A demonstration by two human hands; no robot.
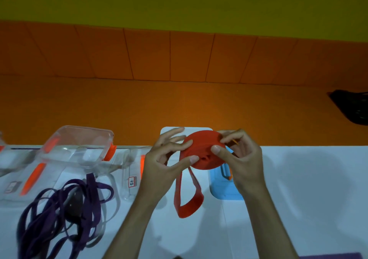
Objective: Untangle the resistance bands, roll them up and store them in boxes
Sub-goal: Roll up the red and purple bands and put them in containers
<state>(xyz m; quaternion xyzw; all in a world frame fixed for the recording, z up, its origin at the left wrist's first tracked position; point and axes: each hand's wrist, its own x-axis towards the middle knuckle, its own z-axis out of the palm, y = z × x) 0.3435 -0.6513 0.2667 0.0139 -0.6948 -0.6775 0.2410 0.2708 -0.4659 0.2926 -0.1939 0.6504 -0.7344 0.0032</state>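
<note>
left of the red band [201,153], tangled purple bands [65,209] lie on the white surface [298,179] by a clear box [79,145]. the left hand [165,165] pinches the band's rolled coil at its left edge, the right hand [245,163] at its right, fingers curled; a loose tail hangs beneath.

Tangled bands [65,215] lie on the desk [308,179] toward its near-left corner, with open boxes [79,149] behind them along the far edge. At mid far edge, the left hand [167,159] and right hand [243,159] hold a rolled band [201,151] above the desk. A further box [221,189] lies below the right hand.
</note>
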